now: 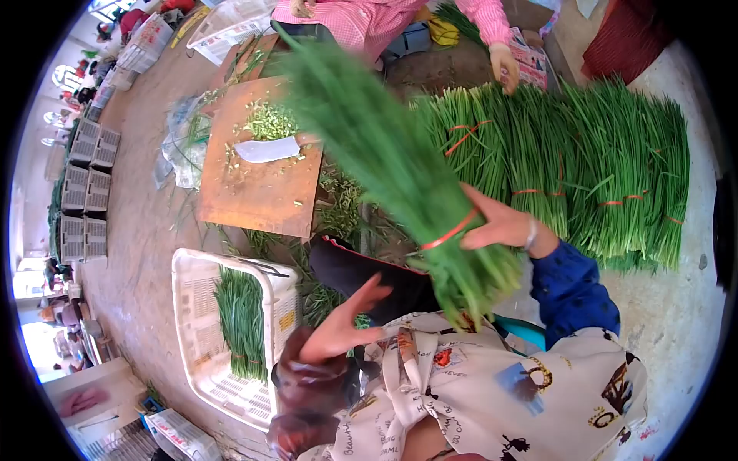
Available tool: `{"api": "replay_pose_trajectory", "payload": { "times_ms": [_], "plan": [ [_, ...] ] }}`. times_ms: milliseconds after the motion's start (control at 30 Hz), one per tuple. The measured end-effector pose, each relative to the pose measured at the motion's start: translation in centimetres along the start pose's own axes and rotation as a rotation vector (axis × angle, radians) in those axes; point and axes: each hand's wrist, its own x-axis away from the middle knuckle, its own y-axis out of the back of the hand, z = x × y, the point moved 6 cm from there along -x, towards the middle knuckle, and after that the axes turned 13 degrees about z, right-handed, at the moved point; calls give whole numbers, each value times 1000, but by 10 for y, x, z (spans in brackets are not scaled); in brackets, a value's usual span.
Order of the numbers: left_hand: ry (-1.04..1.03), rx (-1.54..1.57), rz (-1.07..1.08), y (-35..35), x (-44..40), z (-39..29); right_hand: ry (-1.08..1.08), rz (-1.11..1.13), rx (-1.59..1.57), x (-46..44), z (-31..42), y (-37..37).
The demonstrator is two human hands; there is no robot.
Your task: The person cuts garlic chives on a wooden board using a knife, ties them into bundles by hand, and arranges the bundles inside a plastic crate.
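Note:
A large bundle of long green stalks (377, 146), tied with a red band near its cut ends, slants across the middle of the head view, its leafy end blurred. My right hand (503, 223) is wrapped round it beside the band. To the lower left, my left hand (350, 323) is empty with its fingers apart, between the bundle and a white plastic crate (184, 330). Inside the crate lies another banded green bundle (240, 323). More banded bundles (615, 177) lie side by side at the right.
A wooden board (261, 192) bears a cleaver (269, 149) and chopped stalk pieces (270, 121). Across from me is a co-worker in a pink checked top (384, 23), one gloved hand (503, 65) at the bundles. Grey crates (84, 184) are stacked at the far left.

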Motion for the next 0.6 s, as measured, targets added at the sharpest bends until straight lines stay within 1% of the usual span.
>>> {"api": "replay_pose_trajectory", "payload": {
  "times_ms": [33,100,167,200,233,300,333,367,400,433,467,500,533,567,600],
  "plan": [
    [-5,-3,-7,-5,-18,-2,64,78,94,-23,19,-15],
    [-504,211,-351,13,-27,-24,288,142,452,-64,62,-45],
    [-659,539,-575,36,-9,-26,74,198,727,-95,78,-71],
    [-707,399,-658,49,10,-23,207,182,794,-111,85,-86],
    [-787,453,-684,58,19,-24,232,219,795,-121,86,-90],
    [-896,589,-803,83,39,-16,526,40,912,-133,104,-91],
    [-949,654,-860,93,47,-17,594,-67,973,-143,98,-78],
    [-988,722,-897,109,53,-8,553,-105,928,-152,98,-60],
    [-1022,772,-900,124,58,-3,511,-138,855,-166,83,-39],
    [-1056,825,-896,141,63,4,495,-246,860,-181,66,-20],
    [-1099,885,-931,159,66,18,430,-305,880,-193,53,-5],
    [-1069,848,-958,167,65,13,374,-340,919,-205,38,6],
    [-1102,921,-941,185,60,25,336,-330,1014,-219,23,16],
    [-1134,997,-920,206,56,43,348,-318,1015,-232,16,19],
    [-1118,1016,-952,218,52,48,188,-354,1107,-246,6,27]
  ]
}}
